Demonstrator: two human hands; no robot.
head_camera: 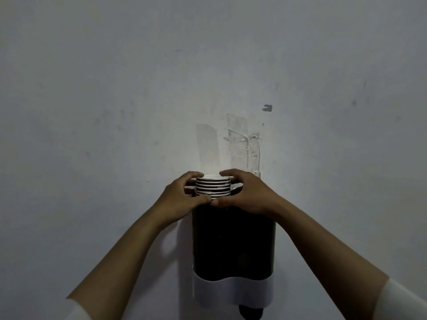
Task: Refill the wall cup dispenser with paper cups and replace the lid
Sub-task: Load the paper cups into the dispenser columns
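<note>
A grey wall (115,88) carries strips of clear tape (242,139) above a dark cup dispenser (233,245) with a white base band. A stack of paper cups (213,187) stands out of its open top. The left hand (182,197) and right hand (245,192) curl round the stack, gripping it from either side.

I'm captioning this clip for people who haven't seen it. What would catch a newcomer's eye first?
Centre frame, a stack of paper cups sticks out of the top of a dark wall dispenser, gripped by the left hand and right hand. Above it, clear tape strips cling to the scuffed wall.
</note>
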